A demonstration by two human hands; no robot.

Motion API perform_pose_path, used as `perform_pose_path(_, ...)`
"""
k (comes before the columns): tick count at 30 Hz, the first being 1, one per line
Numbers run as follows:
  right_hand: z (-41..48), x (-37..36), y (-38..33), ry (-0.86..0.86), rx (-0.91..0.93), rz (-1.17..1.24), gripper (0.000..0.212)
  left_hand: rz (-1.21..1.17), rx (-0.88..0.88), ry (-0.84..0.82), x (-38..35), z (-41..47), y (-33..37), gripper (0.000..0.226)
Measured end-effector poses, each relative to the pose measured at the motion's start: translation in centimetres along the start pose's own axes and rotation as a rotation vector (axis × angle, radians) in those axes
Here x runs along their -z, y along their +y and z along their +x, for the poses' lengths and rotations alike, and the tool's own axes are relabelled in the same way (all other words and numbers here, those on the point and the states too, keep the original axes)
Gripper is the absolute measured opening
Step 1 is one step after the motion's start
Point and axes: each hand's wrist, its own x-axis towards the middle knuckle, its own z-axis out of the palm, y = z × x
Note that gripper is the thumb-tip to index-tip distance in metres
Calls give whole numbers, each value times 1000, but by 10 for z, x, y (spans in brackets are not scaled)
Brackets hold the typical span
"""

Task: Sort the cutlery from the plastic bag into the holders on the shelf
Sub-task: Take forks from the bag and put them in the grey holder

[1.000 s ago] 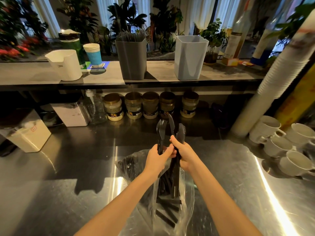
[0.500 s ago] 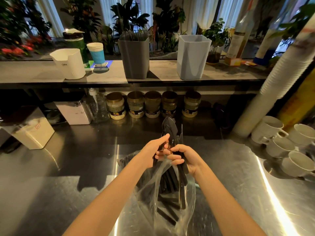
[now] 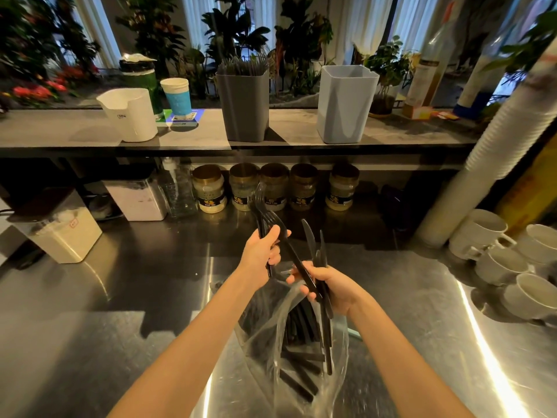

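Steel counter (image 3: pixel 90 342) below shelf (image 3: pixel 60 131). Shelf carries two holders: dark grey holder (image 3: pixel 244 107), already bristling with cutlery, and pale blue holder (image 3: pixel 345 107). Clear plastic bag (image 3: pixel 301 372) of black cutlery lies beneath both hands. Five jars (image 3: pixel 272 188) under shelf. Left hand (image 3: pixel 262 250) closed around forks (image 3: pixel 262 212), above bag. Right hand (image 3: pixel 334 289) clamped on knives (image 3: pixel 313 239), touching one fork.

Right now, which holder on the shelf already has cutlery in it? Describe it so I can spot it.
Look along the long shelf above the steel counter. Near its middle stand two tall square holders; take the dark grey holder, left of the pale blue holder. Thin dark cutlery tips bristle above its rim.
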Motion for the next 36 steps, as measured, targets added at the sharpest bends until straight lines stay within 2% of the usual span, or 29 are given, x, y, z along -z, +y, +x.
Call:
perform_pose_path(3, -2, 1, 4, -29, -10, -65, 29, 29, -94, 36, 1, 0, 2, 7)
perform_pose_path(6, -3, 0, 6, -37, 32, -121, 25, 30, -116, 67, 1, -1, 0, 13)
perform_pose_path(10, 3, -8, 4, 36, 124, -46, 21, 155, -84, 40, -6, -11, -12, 23)
perform_pose_path(13, 9, -15, -1, 91, 128, 3, 19, 261, -110, -24, -14, -22, -19, 26)
perform_pose_path(20, 9, -19, -5, 150, 147, -34, 21, 325, -204, 3, -18, -23, -19, 15)
perform_pose_path(26, 9, -22, -5, 350, 218, -52, 19, 265, -200, 71, -17, -18, -28, 18)
perform_pose_path(30, 7, -21, -8, 420, 219, -89, 24, 250, -226, 32, -13, -15, -27, 26)
perform_pose_path(34, 10, -18, -14, 601, 273, -332, 25, 206, -190, -26, -9, -17, -25, 22)
perform_pose_path(36, 13, -18, -20, 599, 310, -294, 27, 266, -185, -56, -8, -18, -26, 22)
